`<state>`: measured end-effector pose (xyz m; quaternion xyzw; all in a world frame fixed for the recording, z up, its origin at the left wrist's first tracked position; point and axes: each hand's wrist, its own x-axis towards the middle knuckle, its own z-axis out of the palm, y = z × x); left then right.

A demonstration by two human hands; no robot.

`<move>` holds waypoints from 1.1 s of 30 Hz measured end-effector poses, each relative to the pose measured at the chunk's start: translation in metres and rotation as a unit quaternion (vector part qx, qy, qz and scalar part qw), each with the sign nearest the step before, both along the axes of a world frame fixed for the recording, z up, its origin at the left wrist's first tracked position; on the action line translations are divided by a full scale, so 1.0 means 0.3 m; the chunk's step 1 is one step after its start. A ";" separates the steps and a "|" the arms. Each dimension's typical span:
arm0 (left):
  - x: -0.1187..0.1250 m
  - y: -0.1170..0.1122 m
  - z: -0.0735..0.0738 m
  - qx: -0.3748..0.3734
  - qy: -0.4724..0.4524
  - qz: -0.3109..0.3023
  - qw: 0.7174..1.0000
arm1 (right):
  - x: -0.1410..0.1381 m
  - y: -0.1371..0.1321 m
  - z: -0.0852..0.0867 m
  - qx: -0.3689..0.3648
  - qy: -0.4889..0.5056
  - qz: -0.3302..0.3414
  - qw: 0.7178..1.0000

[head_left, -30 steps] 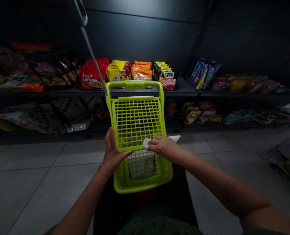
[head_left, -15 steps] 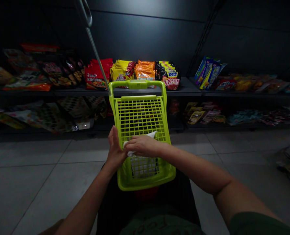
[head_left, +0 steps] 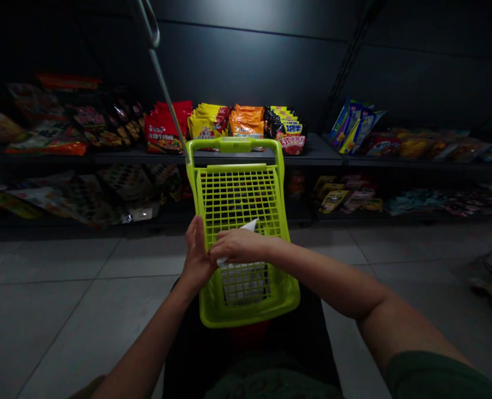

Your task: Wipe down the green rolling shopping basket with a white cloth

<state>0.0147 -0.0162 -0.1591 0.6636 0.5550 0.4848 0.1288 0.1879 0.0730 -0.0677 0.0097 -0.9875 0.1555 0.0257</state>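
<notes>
Basket point(head_left: 249, 318), green, gridded, one: centre of the frame, broad end nearest the viewer, above dark-clad legs point(head_left: 312, 332); what bears it from beneath is hidden. Pole point(head_left: 166, 94), grey, thin: upper left of centre, its lower end at the basket's upper left corner. Left hand point(head_left: 198, 263): at the basket's left side, fingers closed about that edge, thumb partly hidden. Right hand point(head_left: 241, 246): across the middle of the basket, fingers bunched round a white cloth point(head_left: 250, 225), one corner of which stands clear above the knuckles; the two hands meet or nearly so at the left edge, which cannot be settled. Behind, upper centre, on a dark shelf point(head_left: 320, 152): red packets point(head_left: 165, 133), yellow packets point(head_left: 206, 122), orange packets point(head_left: 247, 122), black packets point(head_left: 285, 130). Tiled floor point(head_left: 46, 316) at lower left and right. Hazards, by judgement: the basket could tip or slide if the left fingers slackened while the right hand pressed; the cloth's loose corner could snag in the grid; the right knuckles could strike the left thumb, the space being tight; a swing of the basket could carry the pole into the packets.
</notes>
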 end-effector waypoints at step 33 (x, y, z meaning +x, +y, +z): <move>0.009 0.016 0.022 -0.013 0.059 0.015 0.998 | 0.543 -0.185 -0.298 -0.093 0.315 -0.423 0.844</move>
